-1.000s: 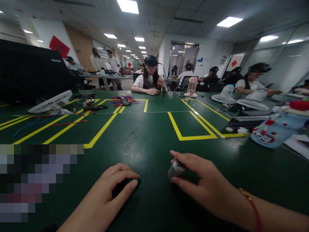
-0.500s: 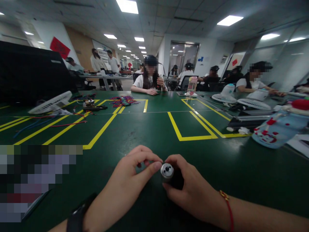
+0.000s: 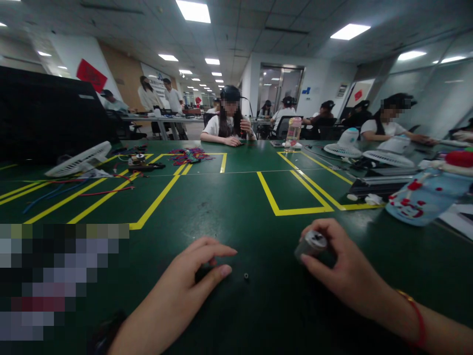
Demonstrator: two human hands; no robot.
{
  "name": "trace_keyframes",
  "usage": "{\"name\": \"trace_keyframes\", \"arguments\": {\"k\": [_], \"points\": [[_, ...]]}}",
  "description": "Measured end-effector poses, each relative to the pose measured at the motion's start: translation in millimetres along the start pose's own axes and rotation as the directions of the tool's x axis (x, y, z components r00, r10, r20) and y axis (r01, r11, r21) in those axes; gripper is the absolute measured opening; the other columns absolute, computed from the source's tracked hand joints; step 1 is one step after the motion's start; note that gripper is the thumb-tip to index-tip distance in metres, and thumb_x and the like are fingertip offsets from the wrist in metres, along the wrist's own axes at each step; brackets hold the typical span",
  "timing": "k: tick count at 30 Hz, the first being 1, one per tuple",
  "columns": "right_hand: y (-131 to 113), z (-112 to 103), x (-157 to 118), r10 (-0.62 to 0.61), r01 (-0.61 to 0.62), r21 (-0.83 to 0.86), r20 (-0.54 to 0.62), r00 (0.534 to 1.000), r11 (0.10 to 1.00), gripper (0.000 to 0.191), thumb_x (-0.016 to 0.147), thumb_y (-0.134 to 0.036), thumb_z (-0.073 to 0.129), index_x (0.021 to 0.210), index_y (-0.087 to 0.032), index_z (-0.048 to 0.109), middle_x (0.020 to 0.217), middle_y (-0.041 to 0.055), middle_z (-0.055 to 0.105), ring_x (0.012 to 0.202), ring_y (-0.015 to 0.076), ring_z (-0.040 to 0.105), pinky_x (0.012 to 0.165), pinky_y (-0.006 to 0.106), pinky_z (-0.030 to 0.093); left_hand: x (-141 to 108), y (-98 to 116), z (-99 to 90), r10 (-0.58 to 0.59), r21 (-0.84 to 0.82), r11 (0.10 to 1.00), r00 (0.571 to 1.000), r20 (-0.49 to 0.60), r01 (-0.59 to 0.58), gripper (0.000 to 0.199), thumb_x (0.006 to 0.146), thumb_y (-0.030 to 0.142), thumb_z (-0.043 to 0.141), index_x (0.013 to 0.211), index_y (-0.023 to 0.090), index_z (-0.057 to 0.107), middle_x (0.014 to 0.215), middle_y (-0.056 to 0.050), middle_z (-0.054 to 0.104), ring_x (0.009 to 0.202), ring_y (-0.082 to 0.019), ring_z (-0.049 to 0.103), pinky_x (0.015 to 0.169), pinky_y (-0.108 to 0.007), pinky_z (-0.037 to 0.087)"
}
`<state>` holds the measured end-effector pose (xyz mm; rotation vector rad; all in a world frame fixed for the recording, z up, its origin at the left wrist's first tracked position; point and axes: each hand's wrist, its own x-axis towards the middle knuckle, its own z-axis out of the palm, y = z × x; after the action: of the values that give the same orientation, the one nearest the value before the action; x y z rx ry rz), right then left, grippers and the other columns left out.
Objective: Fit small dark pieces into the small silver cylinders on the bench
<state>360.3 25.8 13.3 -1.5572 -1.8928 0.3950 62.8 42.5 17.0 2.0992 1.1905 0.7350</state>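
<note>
My right hand (image 3: 340, 261) is wrapped round a silver cylindrical motor (image 3: 312, 244), its round end face tilted up with a dark spot at the centre. Thumb and fingers grip it from the right side. To the left, my left hand (image 3: 199, 271) hovers close over the green table, thumb and forefinger apart with nothing between them. A tiny dark round piece with a hole, like a small gear or nut (image 3: 246, 276), lies on the tabletop just right of the left fingertips. It is too small to name surely.
Yellow tape lines (image 3: 303, 213) mark the green tabletop. Wires (image 3: 190, 156) and a white fan (image 3: 79, 160) lie at the left; more fans (image 3: 347, 143) and a blue bottle (image 3: 424, 195) stand right. A person (image 3: 229, 118) sits across the table.
My right hand has carried the motor to the right, away from my left hand. The left hand has drawn back slightly left, fingers parted; the tiny round piece now shows on the table.
</note>
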Motion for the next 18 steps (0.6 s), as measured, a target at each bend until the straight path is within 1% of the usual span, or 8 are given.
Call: {"name": "trace_keyframes", "arguments": {"k": [2, 6, 8, 9, 11, 13, 15, 18], "points": [[38, -31, -5, 0.102, -0.119, -0.136, -0.127, 0.987, 0.984, 0.041, 0.076, -0.043, 0.06, 0.106, -0.019, 0.043, 0.1, 0.0085, 0.056, 0.084, 0.0173, 0.058, 0.071, 0.029, 0.05, -10, -8, -11.5, -0.04, 0.021, 0.999, 0.999, -0.026, 0.04, 0.024, 0.09, 0.03, 0.053, 0.111, 0.031, 0.064, 0.103, 0.0, 0.064, 0.086, -0.018, 0.062, 0.077, -0.029, 0.052], [111, -86, -20, 0.338, -0.414, -0.332, -0.263, 0.903, 0.848, 0.045, 0.076, -0.05, 0.06, 0.104, -0.018, 0.045, 0.101, 0.0161, 0.057, 0.079, 0.0202, 0.061, 0.065, 0.03, 0.05, -24, -23, -19.4, -0.134, -0.024, 0.991, 0.991, -0.009, 0.134, 0.024, 0.091, 0.036, 0.051, 0.11, 0.03, 0.063, 0.095, 0.0, 0.065, 0.08, -0.017, 0.063, 0.069, -0.027, 0.053], [131, -98, -26, 0.39, -0.474, -0.389, -0.278, 0.878, 0.79, 0.046, 0.077, -0.052, 0.058, 0.104, -0.017, 0.046, 0.101, 0.0192, 0.057, 0.079, 0.0223, 0.062, 0.065, 0.032, 0.05, -26, -27, -17.3, -0.155, -0.054, 0.986, 0.988, 0.007, 0.156, 0.023, 0.091, 0.037, 0.051, 0.107, 0.028, 0.064, 0.09, 0.0, 0.064, 0.076, -0.017, 0.063, 0.067, -0.027, 0.053], [133, -100, -28, 0.363, -0.469, -0.443, -0.306, 0.88, 0.764, 0.051, 0.076, -0.054, 0.058, 0.107, -0.015, 0.046, 0.103, 0.0214, 0.056, 0.083, 0.026, 0.062, 0.068, 0.035, 0.05, -27, -27, -15.6, -0.163, -0.059, 0.985, 0.987, 0.007, 0.163, 0.023, 0.091, 0.038, 0.051, 0.107, 0.028, 0.065, 0.089, 0.0, 0.064, 0.075, -0.017, 0.063, 0.066, -0.027, 0.053], [122, -92, -28, 0.176, -0.376, -0.59, -0.369, 0.913, 0.714, 0.067, 0.075, -0.059, 0.058, 0.119, -0.011, 0.043, 0.115, 0.0264, 0.05, 0.104, 0.0361, 0.054, 0.082, 0.044, 0.046, -26, -27, -12.3, -0.169, -0.055, 0.984, 0.986, 0.0, 0.168, 0.023, 0.091, 0.038, 0.051, 0.106, 0.027, 0.065, 0.087, 0.0, 0.064, 0.075, -0.017, 0.063, 0.066, -0.027, 0.053], [91, -71, -26, -0.113, -0.189, -0.702, -0.36, 0.926, 0.687, 0.077, 0.075, -0.06, 0.057, 0.13, -0.01, 0.037, 0.128, 0.0252, 0.042, 0.121, 0.0406, 0.039, 0.096, 0.051, 0.035, -24, -26, -9.8, -0.163, -0.041, 0.986, 0.987, -0.016, 0.162, 0.022, 0.09, 0.038, 0.052, 0.105, 0.027, 0.065, 0.088, 0.0, 0.064, 0.075, -0.017, 0.063, 0.066, -0.026, 0.052], [48, -40, -20, -0.313, 0.084, -0.685, -0.218, 0.924, 0.724, 0.071, 0.078, -0.056, 0.056, 0.134, -0.018, 0.036, 0.134, 0.0167, 0.038, 0.124, 0.0358, 0.036, 0.099, 0.052, 0.029, -24, -25, -8.5, -0.157, -0.023, 0.987, 0.987, -0.03, 0.156, 0.023, 0.09, 0.038, 0.052, 0.105, 0.028, 0.065, 0.088, 0.0, 0.064, 0.074, -0.016, 0.063, 0.066, -0.026, 0.052], [-15, 14, -7, -0.394, 0.402, -0.426, 0.113, 0.912, 0.81, 0.054, 0.085, -0.043, 0.055, 0.135, -0.032, 0.038, 0.131, 0.0054, 0.044, 0.116, 0.0244, 0.042, 0.095, 0.043, 0.032, -24, -24, -8.0, -0.151, 0.017, 0.988, 0.988, -0.038, 0.151, 0.023, 0.09, 0.037, 0.052, 0.107, 0.028, 0.065, 0.092, 0.0, 0.065, 0.077, -0.017, 0.063, 0.069, -0.027, 0.052]]}}
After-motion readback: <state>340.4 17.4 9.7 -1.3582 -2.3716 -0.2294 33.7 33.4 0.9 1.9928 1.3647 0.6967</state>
